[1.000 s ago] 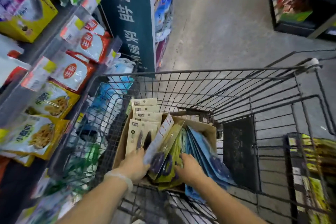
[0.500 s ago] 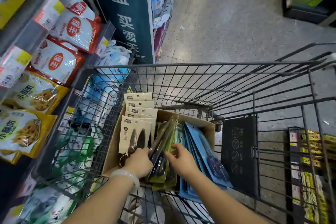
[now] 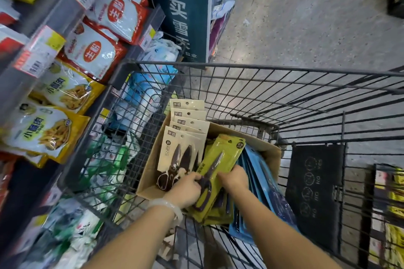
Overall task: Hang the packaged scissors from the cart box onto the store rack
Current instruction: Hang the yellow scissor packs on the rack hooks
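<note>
Fingers (image 3: 193,178) of the left hand (image 3: 185,190) curl over the lower edge of a green scissors pack (image 3: 220,159), closed round it beside the dark handle loops; a pale bangle (image 3: 168,206) sits on that wrist. The right hand (image 3: 235,179) grips the same pack from its right edge, fingers bent over the card (their tips are hidden behind it, so how tightly they close cannot be told). The pack lies tilted, top end pointing up and right, over more green packs (image 3: 215,214) stacked beneath it.

All of this sits in a cardboard box (image 3: 148,172) inside a wire cart (image 3: 262,94). To the left in the box stand beige scissors packs (image 3: 183,144), one behind the other, their hang holes at the top. To the right, blue packs (image 3: 266,181) lean on edge against the box wall, some spilling over its near side. A dark folded panel (image 3: 314,183) with round symbols hangs on the cart's right part.

Left of the cart, store shelves carry yellow snack bags (image 3: 48,129) lower down and red-and-white bags (image 3: 98,52) above, with price tags (image 3: 39,54) on the shelf edges. Farther off stands a dark teal sign (image 3: 179,11) with white characters, and beyond it grey floor (image 3: 306,17).
</note>
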### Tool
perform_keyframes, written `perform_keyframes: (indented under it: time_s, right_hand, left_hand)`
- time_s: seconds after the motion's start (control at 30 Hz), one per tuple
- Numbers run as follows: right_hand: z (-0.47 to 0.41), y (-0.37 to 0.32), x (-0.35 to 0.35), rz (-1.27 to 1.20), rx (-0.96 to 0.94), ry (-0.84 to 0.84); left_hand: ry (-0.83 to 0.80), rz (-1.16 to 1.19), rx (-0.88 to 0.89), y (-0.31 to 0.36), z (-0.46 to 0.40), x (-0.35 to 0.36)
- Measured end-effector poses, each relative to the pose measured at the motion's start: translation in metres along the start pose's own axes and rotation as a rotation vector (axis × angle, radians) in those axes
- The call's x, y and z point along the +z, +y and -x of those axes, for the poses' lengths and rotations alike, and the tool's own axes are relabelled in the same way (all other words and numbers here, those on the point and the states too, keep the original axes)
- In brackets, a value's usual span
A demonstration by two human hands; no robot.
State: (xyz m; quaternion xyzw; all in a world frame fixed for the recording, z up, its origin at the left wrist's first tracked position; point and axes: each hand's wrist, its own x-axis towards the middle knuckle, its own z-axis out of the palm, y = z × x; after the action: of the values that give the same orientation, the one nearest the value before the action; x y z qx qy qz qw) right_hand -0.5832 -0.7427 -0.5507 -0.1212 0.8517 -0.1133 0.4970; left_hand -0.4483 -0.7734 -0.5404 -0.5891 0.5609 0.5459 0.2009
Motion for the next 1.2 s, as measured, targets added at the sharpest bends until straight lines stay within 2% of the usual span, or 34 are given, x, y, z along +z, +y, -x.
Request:
perform_keyframes:
  time_s: [0.13, 0.23, 0.33, 0.43, 0.53, 0.63, 0.7, 0.77, 0.93, 1.07, 1.2]
  right_hand:
    - [0.007, 0.006, -0.008, -0.113, -0.03, 0.014]
    - [0.017, 0.012, -0.021, -0.192, -0.099, -0.022]
    - [0.028, 0.013, -0.044, -0.19, -0.229, -0.05]
    - [0.036, 0.011, -0.073, -0.229, -0.3, -0.182]
    - [0.042, 0.004, -0.093, -0.21, -0.355, -0.335]
    - [0.049, -0.011, -0.099, -0.211, -0.404, -0.379]
    - [0.054, -0.023, -0.095, -0.209, -0.433, -0.384]
    - [0.061, -0.032, -0.088, -0.22, -0.444, -0.373]
    - [0.078, -0.036, -0.058, -0.358, -0.383, -0.335]
    - [0.099, -0.035, -0.044, -0.278, -0.475, -0.277]
    - [0.131, -0.041, -0.026, -0.304, -0.528, -0.346]
  left_hand:
    - [0.011, -0.008, -0.032, 0.006, 0.007, -0.003]
    - [0.147, -0.075, -0.015, 0.015, 0.017, -0.012]
    - [0.247, 0.02, 0.02, 0.021, 0.022, -0.022]
    - [0.17, 0.187, 0.012, 0.02, 0.026, -0.032]
    - [0.045, 0.462, -0.018, 0.02, 0.033, -0.036]
    - [-0.108, 0.838, -0.026, 0.023, 0.047, -0.035]
    - [-0.148, 0.949, 0.011, 0.024, 0.057, -0.036]
    - [-0.105, 0.956, 0.026, 0.025, 0.069, -0.038]
    - [0.065, 1.149, 0.079, 0.015, 0.083, -0.046]
    - [0.222, 1.284, 0.145, -0.005, 0.105, -0.048]
    - [0.377, 1.444, 0.171, -0.05, 0.145, -0.055]
